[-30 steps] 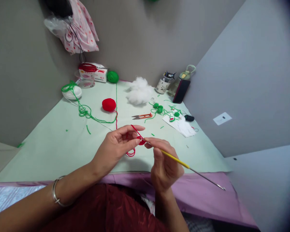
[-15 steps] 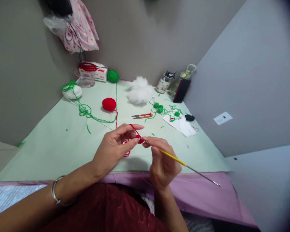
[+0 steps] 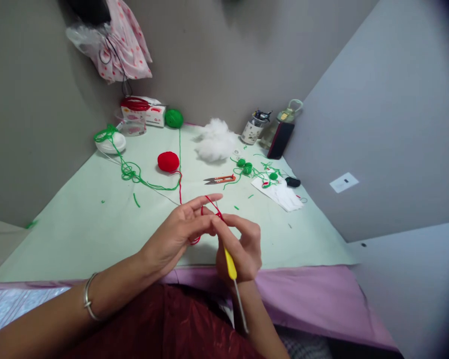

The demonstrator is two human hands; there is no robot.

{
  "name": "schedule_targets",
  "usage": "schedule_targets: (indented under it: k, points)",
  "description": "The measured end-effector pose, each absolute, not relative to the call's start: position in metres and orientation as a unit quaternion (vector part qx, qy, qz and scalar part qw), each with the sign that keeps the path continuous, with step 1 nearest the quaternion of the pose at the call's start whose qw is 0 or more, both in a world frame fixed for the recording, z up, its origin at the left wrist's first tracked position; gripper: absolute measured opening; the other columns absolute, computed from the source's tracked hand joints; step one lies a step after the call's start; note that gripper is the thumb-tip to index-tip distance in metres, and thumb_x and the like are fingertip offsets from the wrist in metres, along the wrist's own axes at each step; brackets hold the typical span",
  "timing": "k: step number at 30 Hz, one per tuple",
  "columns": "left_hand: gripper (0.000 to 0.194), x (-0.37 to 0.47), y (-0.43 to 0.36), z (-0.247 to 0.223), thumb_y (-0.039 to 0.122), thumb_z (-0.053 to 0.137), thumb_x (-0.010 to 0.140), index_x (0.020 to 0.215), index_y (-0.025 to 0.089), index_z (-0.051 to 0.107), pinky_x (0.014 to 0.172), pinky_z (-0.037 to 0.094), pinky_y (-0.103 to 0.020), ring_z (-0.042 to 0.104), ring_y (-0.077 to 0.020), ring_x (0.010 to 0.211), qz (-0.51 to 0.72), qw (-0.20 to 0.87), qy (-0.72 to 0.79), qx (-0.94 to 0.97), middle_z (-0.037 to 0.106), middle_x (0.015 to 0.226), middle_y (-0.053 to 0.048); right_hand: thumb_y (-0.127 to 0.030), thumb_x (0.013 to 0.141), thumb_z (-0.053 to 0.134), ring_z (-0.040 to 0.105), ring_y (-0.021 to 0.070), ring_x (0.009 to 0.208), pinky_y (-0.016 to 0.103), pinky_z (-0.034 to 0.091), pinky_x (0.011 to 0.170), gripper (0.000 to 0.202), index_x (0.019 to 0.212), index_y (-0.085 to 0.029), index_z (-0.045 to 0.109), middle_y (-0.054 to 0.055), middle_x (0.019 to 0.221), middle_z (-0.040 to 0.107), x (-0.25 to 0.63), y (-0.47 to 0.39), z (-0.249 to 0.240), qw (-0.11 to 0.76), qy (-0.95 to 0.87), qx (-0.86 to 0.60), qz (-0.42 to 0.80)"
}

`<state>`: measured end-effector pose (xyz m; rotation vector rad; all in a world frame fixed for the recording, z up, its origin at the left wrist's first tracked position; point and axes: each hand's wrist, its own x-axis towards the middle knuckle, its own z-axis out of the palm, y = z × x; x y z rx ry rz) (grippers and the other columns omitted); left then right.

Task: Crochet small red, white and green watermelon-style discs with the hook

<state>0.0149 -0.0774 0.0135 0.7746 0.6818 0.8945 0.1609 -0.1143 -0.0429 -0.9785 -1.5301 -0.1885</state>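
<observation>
My left hand [image 3: 175,232] pinches a small red crocheted piece [image 3: 219,216], mostly hidden by the fingers, with red yarn running over its index finger. My right hand [image 3: 241,244] is closed around a crochet hook with a yellow grip [image 3: 230,264]; the hook's front tip shows just above the red piece, and its rear metal end points down toward the lap. Loops of red yarn hang under my left hand. Farther back lies the red yarn ball [image 3: 168,161], its strand leading to my left hand.
Orange snips [image 3: 220,180] lie beyond the hands, with white stuffing [image 3: 216,140] behind. Small green pieces [image 3: 247,168] and white paper [image 3: 279,192] are at the right. A phone [image 3: 281,140] leans on a bottle [image 3: 289,113]. Tangled green yarn [image 3: 130,171] spreads at the left.
My right hand has turned and shifted left, so the hook's rear end swung from the right to pointing down. The hook's front tip now shows above the red piece.
</observation>
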Motion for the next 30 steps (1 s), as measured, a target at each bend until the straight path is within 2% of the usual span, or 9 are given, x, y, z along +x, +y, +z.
schedule_targets:
  k: [3, 6, 11, 17, 21, 23, 25, 30]
  points:
    - [0.051, 0.013, -0.074, 0.014, 0.029, 0.088, 0.080, 0.129, 0.018, 0.075, 0.067, 0.044, -0.022, 0.058, -0.0114, 0.073, 0.394, 0.803, 0.304, 0.329, 0.066, 0.080, 0.000, -0.010, 0.097, 0.064, 0.073, 0.0198, 0.090, 0.037, 0.062, 0.074, 0.034, 0.120, -0.033, 0.076, 0.004, 0.100, 0.077, 0.161, -0.114, -0.035, 0.664, -0.621, -0.417, -0.003]
    - [0.042, 0.011, -0.074, 0.014, 0.026, 0.088, 0.081, 0.122, 0.021, 0.078, 0.068, 0.045, -0.022, 0.058, -0.0114, 0.074, 0.451, 0.739, 0.318, 0.386, 0.065, 0.079, 0.002, -0.015, 0.100, 0.061, 0.069, 0.0163, 0.074, 0.034, 0.057, 0.067, 0.022, 0.105, -0.027, 0.078, 0.002, 0.085, 0.074, 0.162, -0.114, -0.023, 0.721, -0.548, -0.404, 0.128]
    - [0.038, 0.011, -0.077, 0.014, 0.028, 0.086, 0.083, 0.120, 0.025, 0.080, 0.070, 0.049, -0.024, 0.061, -0.0136, 0.078, 0.474, 0.665, 0.339, 0.467, 0.067, 0.083, 0.001, -0.023, 0.100, 0.063, 0.065, 0.0123, 0.062, 0.030, 0.054, 0.061, 0.015, 0.096, -0.024, 0.078, 0.001, 0.084, 0.074, 0.163, -0.113, -0.017, 0.753, -0.471, -0.371, 0.270]
    - [0.031, 0.009, -0.073, 0.018, 0.024, 0.083, 0.085, 0.116, 0.022, 0.081, 0.069, 0.050, -0.023, 0.060, -0.0124, 0.075, 0.495, 0.625, 0.349, 0.492, 0.066, 0.080, 0.001, -0.019, 0.100, 0.065, 0.065, 0.0129, 0.070, 0.031, 0.052, 0.068, 0.017, 0.101, -0.027, 0.080, 0.000, 0.086, 0.075, 0.163, -0.120, -0.017, 0.750, -0.492, -0.389, 0.211]
    - [0.029, 0.011, -0.075, 0.017, 0.021, 0.079, 0.088, 0.117, 0.024, 0.081, 0.069, 0.047, -0.023, 0.056, -0.0108, 0.071, 0.467, 0.652, 0.333, 0.496, 0.064, 0.080, 0.002, -0.020, 0.102, 0.063, 0.065, 0.0128, 0.068, 0.031, 0.052, 0.066, 0.018, 0.100, -0.028, 0.079, 0.000, 0.088, 0.075, 0.164, -0.117, -0.017, 0.739, -0.494, -0.366, 0.275]
    - [0.027, 0.013, -0.077, 0.015, 0.021, 0.079, 0.088, 0.115, 0.025, 0.082, 0.070, 0.047, -0.025, 0.055, -0.0108, 0.071, 0.456, 0.667, 0.317, 0.497, 0.063, 0.080, 0.002, -0.021, 0.101, 0.063, 0.067, 0.0143, 0.075, 0.031, 0.053, 0.066, 0.017, 0.100, -0.028, 0.079, 0.001, 0.092, 0.076, 0.163, -0.113, -0.018, 0.735, -0.501, -0.360, 0.280]
    - [0.028, 0.014, -0.078, 0.013, 0.023, 0.081, 0.087, 0.115, 0.025, 0.082, 0.072, 0.047, -0.026, 0.055, -0.0117, 0.072, 0.451, 0.680, 0.310, 0.488, 0.064, 0.080, 0.002, -0.021, 0.101, 0.064, 0.068, 0.0157, 0.080, 0.031, 0.054, 0.066, 0.016, 0.100, -0.028, 0.079, 0.002, 0.094, 0.077, 0.163, -0.109, -0.019, 0.731, -0.510, -0.364, 0.269]
    - [0.036, 0.014, -0.074, 0.013, 0.027, 0.084, 0.086, 0.122, 0.029, 0.080, 0.074, 0.046, -0.024, 0.061, -0.0130, 0.084, 0.438, 0.721, 0.304, 0.442, 0.068, 0.091, 0.000, -0.024, 0.101, 0.064, 0.066, 0.0161, 0.076, 0.033, 0.056, 0.065, 0.015, 0.100, -0.028, 0.078, 0.003, 0.091, 0.074, 0.164, -0.110, -0.018, 0.712, -0.539, -0.384, 0.235]
